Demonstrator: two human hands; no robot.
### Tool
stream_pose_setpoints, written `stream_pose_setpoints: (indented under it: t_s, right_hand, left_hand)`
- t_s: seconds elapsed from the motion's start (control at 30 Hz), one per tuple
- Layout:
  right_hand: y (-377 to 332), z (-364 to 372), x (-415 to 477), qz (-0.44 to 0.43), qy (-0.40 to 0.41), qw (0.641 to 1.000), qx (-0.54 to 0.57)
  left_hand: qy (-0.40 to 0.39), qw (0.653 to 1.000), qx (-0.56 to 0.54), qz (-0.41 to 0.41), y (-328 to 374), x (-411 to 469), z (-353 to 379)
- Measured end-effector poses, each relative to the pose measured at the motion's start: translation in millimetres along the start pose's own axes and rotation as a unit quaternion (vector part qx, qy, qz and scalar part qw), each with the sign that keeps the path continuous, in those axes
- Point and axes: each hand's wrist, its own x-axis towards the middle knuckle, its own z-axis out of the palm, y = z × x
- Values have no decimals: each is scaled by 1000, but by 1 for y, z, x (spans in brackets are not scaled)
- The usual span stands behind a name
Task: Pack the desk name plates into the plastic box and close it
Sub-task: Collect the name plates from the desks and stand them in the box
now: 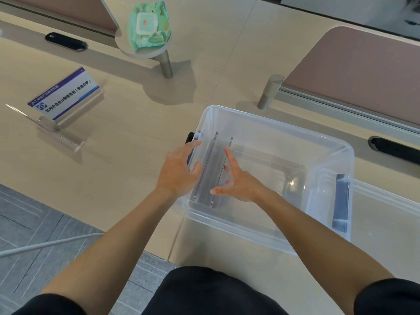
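A clear plastic box (318, 142) stands open on the beige desk. Two acrylic name plates (210, 176) stand on edge inside it, against its left wall. My left hand (177, 171) rests on the box's left rim, thumb hooked over the wall. My right hand (238, 183) is inside the box with fingers spread, the index fingertip touching the inner plate. Two more name plates stand on the desk to the left: one with a blue-and-white printed card (66, 94) and a clear one (45, 126) seen edge-on. The box's clear lid (386, 214) lies at the right.
A green pack of wet wipes (148, 25) sits on a small round shelf on a metal post. Brown desk dividers stand at the back left and right (354, 71). Black cable slots (66, 41) are set in the desk. A grey cable (45, 245) crosses the floor.
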Motion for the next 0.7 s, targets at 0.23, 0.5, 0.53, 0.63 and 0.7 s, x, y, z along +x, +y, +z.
stream_pose_setpoints:
  t_s: [0.23, 0.5, 0.53, 0.63, 0.7]
  right_hand:
    - [0, 1, 0, 1, 10, 1000, 1]
    - [-1, 5, 0, 17, 8, 999, 46]
    - [0, 6, 0, 17, 10, 998, 57]
    - [1, 8, 3, 6, 21, 997, 74]
    - [4, 9, 5, 0, 19, 996, 87]
  left_hand:
    - [-1, 1000, -4, -1, 2, -2, -1]
    - [6, 999, -23, 28, 2, -2, -2]
    - [8, 999, -26, 33, 2, -2, -3]
    - [11, 999, -35, 37, 1, -2, -3]
    - [10, 999, -33, 37, 1, -2, -2]
